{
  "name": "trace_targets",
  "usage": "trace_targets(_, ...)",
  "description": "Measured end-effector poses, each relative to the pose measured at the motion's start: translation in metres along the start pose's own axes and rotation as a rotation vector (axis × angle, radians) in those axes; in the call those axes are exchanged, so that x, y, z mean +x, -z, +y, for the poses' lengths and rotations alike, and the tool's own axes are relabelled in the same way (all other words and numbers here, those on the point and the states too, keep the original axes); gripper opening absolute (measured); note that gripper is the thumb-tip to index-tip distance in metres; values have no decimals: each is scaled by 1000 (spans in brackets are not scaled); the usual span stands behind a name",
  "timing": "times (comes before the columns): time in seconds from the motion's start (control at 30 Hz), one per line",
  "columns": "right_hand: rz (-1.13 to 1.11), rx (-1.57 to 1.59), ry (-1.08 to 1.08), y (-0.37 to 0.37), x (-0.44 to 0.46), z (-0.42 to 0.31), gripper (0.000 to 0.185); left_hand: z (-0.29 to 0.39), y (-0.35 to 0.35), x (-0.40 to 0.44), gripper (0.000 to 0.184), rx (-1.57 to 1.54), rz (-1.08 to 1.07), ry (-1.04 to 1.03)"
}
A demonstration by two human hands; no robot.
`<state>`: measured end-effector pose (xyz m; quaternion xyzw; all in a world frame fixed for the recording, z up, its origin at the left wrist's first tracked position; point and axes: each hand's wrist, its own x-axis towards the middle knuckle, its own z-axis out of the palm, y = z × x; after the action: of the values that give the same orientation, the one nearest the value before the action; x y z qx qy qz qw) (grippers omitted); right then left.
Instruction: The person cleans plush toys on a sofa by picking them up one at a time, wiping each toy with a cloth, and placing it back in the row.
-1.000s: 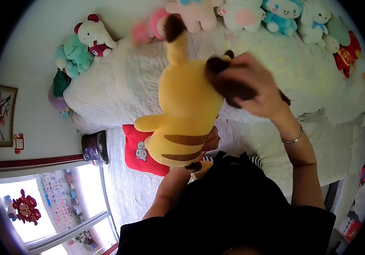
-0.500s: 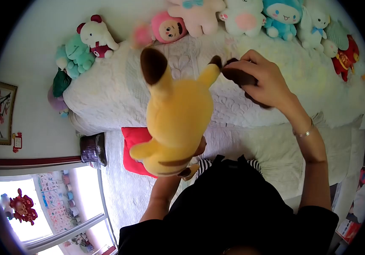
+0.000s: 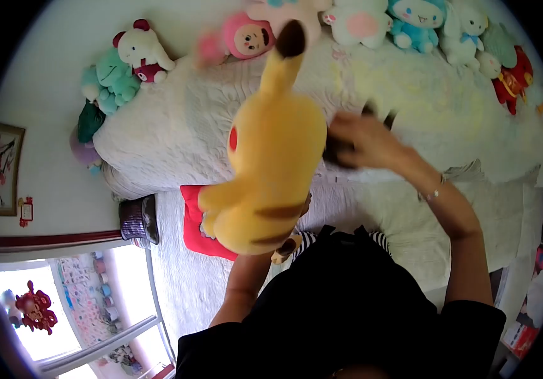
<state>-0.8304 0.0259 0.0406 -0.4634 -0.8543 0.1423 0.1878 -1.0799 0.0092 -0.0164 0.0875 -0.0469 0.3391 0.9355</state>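
A yellow plush toy (image 3: 271, 164) with a dark-tipped ear, a red cheek and brown back stripes is held up in front of me. My left hand (image 3: 305, 205) is mostly hidden behind its lower body, with only a bit of the fingers showing at the right edge. Close to the right side of the toy's head, my right hand (image 3: 363, 142) is closed on a dark brown item (image 3: 340, 153). Motion blurs that item, and dark strips stick up behind the hand.
Plush toys, including a blue one (image 3: 418, 25) and a green one (image 3: 115, 79), line the far side of the quilted bed (image 3: 183, 126). A red cushion (image 3: 195, 221) lies behind the yellow toy. A purple basket (image 3: 137, 221) stands at left.
The yellow toy has turned and tilted, and now its red cheek shows. My right hand has moved left and down with the brown item, close to the toy's head.
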Motion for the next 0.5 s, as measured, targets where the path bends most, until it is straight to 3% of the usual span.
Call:
trace_targets(0.07,96,249,16,-4,-14,-7,46,0,3,-4,41,15,13,-43)
trace_targets(0.1,314,316,14,0,-13,-8,46,2,2,-4,41,10,28,-60)
trace_targets(0.13,445,573,-197,10,-8,-18,45,4,0,-4,42,-14,100,-127)
trace_targets(0.2,615,791,-203,28,4,-40,39,5,1,0,43,-26,284,-315)
trace_targets(0.3,206,564,271,0,-17,-48,39,18,18,19,41,487,141,-348)
trace_targets(0.33,-76,552,258,-11,-29,-46,39,21,5,21,43,230,84,-248)
trace_targets(0.4,-94,503,147,-11,-40,-43,38,29,6,12,46,63,116,-333)
trace_targets(0.43,99,525,52,-6,-41,-43,38,33,3,8,47,-18,127,-377)
trace_targets(0.47,299,536,-44,5,-42,-41,38,29,1,11,46,134,170,-435)
trace_targets(0.5,492,668,20,21,-38,-47,36,23,-14,18,45,286,222,-489)
